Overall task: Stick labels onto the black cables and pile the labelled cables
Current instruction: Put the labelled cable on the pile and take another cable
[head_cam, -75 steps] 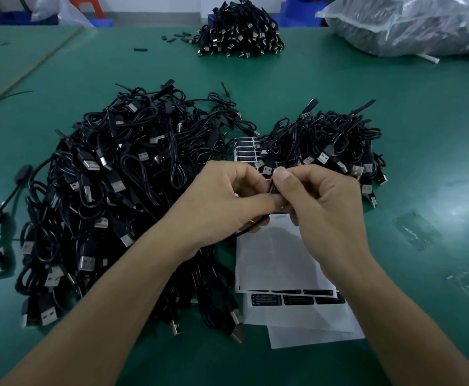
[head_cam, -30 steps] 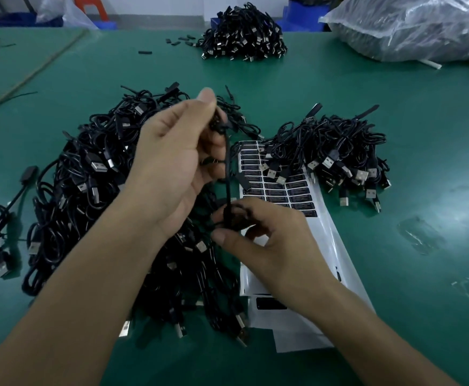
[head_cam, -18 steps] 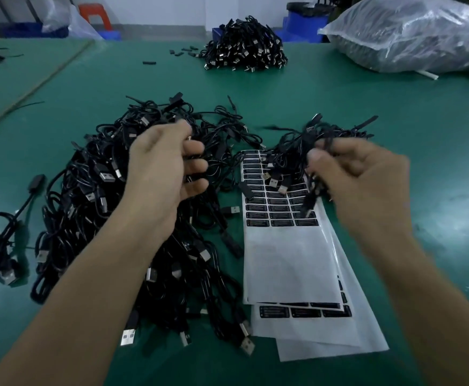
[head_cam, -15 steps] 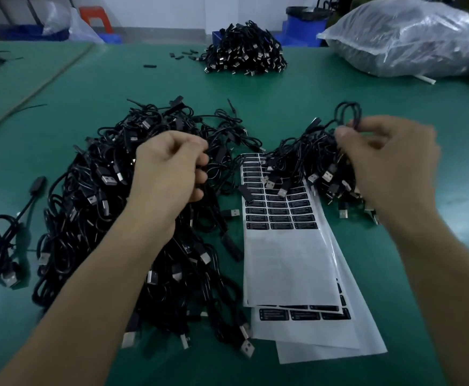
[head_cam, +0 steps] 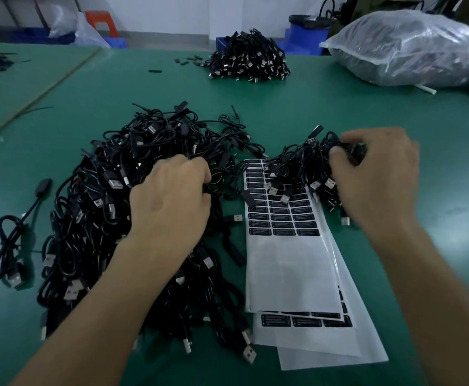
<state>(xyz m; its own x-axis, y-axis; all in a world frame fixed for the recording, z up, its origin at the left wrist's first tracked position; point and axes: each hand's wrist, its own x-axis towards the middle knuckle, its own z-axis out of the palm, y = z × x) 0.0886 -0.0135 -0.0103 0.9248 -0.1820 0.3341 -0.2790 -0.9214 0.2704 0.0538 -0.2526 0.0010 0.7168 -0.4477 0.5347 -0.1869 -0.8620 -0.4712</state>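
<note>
A large heap of unlabelled black USB cables [head_cam: 94, 207] covers the left middle of the green table. My left hand [head_cam: 172, 201] lies on the heap's right side, its fingers curled down around a cable in the tangle. A smaller pile of labelled cables [head_cam: 297, 165] sits to the right. My right hand [head_cam: 378, 176] is at that pile's right end, with thumb and fingers pinching a coiled black cable [head_cam: 350, 154] on top of it. White label sheets [head_cam: 283, 263] with rows of black labels [head_cam: 280, 218] lie between my arms.
Another cable pile [head_cam: 247, 59] sits at the far centre of the table. A big clear plastic bag [head_cam: 411, 48] lies at the far right. One loose cable [head_cam: 10, 246] lies left of the heap. Bare green table [head_cam: 325, 107] shows beyond the piles.
Both hands pressed a label on a cable, then parted. My right hand carried that cable right and lowered it onto the small pile. My left hand dropped onto the large heap.
</note>
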